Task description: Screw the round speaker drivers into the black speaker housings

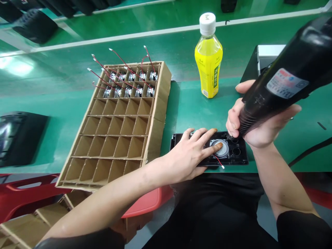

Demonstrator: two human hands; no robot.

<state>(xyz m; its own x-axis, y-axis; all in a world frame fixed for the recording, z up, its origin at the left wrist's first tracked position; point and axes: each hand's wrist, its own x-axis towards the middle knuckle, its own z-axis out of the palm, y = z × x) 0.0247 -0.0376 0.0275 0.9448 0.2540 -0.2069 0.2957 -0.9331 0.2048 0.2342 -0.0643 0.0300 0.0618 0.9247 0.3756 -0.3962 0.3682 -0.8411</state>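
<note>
A black rectangular plastic panel (241, 159) lies on the green table at its front edge. Seated in it is a round silver speaker (225, 150), and a short red-and-black wire with a white plug (222, 166) hangs over the panel's lower rim. My left hand (193, 154) lies over the panel with its fingers spread, one fingertip on the speaker's middle. A black electric screwdriver (261, 98) with a white label is in my right hand (259, 128), fingers wrapped round it. It tilts down to the panel beside the speaker; its tip is hard to make out.
Left of the panel stands a divided cardboard box (155, 138) with wired speakers in its two far rows. A yellow drink bottle (209, 65) stands behind the panel. A black case (20, 138) sits far left, and a black cable (311, 152) runs at right.
</note>
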